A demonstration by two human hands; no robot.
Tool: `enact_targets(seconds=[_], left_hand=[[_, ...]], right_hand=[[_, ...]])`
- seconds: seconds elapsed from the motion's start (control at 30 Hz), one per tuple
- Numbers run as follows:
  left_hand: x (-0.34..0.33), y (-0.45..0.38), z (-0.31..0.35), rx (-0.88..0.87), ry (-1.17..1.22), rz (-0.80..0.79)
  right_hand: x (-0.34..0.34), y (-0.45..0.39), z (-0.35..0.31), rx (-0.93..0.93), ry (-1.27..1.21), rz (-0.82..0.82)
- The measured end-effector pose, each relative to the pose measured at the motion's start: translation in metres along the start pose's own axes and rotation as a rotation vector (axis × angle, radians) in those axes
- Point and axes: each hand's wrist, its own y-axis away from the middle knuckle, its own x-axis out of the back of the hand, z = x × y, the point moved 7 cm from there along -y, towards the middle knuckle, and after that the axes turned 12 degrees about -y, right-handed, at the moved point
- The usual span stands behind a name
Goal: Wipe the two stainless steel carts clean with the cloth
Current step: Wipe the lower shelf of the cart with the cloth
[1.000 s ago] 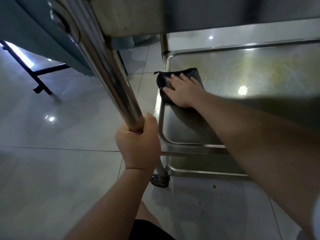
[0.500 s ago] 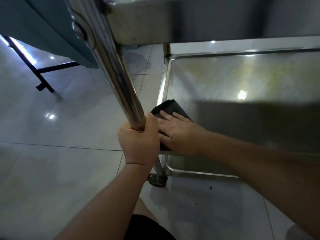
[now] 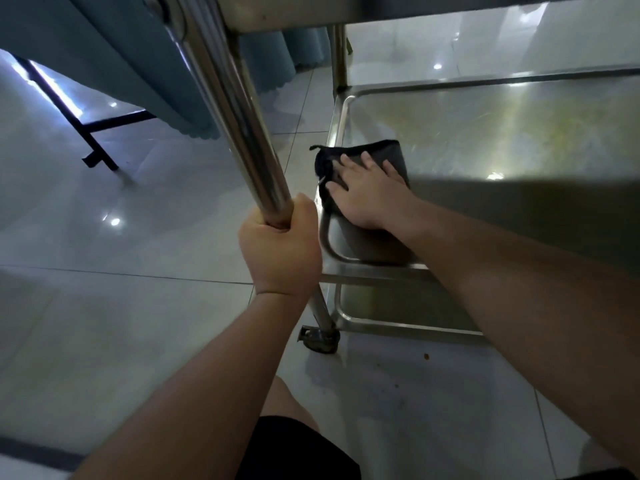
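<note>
I look down at a stainless steel cart. Its middle shelf (image 3: pixel 502 133) shows yellowish smears. A dark cloth (image 3: pixel 391 155) lies at the shelf's left edge, and my right hand (image 3: pixel 367 192) presses flat on it with fingers spread. My left hand (image 3: pixel 280 251) is wrapped around the cart's shiny upright post (image 3: pixel 235 109). Below is the bottom shelf (image 3: pixel 398 327), mostly hidden by my right forearm. The top shelf's underside (image 3: pixel 311 12) crosses the top of the view.
A caster wheel (image 3: pixel 320 341) sits at the foot of the post on a glossy tiled floor (image 3: pixel 104 306). A teal curtain (image 3: pixel 114 53) hangs at the upper left above a black metal frame (image 3: pixel 93 143). A small crumb (image 3: pixel 426 356) lies on the floor.
My right hand slid the cloth toward me along the shelf's left edge, then pushed it back away. The left hand kept its grip on the post.
</note>
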Motion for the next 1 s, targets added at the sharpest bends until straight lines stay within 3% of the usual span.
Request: enact_targets(seconds=[0.17, 0.23, 0.4, 0.57, 0.87, 1.0], left_hand=[[0.0, 0.001, 0.004, 0.003, -0.035, 0.012], [0.0, 0.001, 0.004, 0.017, -0.052, 0.018], [0.001, 0.001, 0.002, 0.081, -0.086, 0.012], [0.004, 0.005, 0.006, 0.135, -0.11, -0.017], [0.023, 0.017, 0.011, 0.056, -0.66, -0.048], [0.041, 0.063, -0.014, 0.047, -0.668, 0.021]], right_hand=[[-0.026, 0.091, -0.025, 0.421, 0.06, -0.231], [-0.028, 0.113, -0.019, 0.477, 0.057, -0.295], [-0.022, 0.134, -0.002, 0.433, 0.08, -0.162], [-0.006, 0.148, 0.023, 0.366, 0.009, -0.134], [0.025, 0.193, 0.075, 0.291, 0.104, -0.024], [0.033, 0.208, 0.095, 0.248, 0.12, 0.023]])
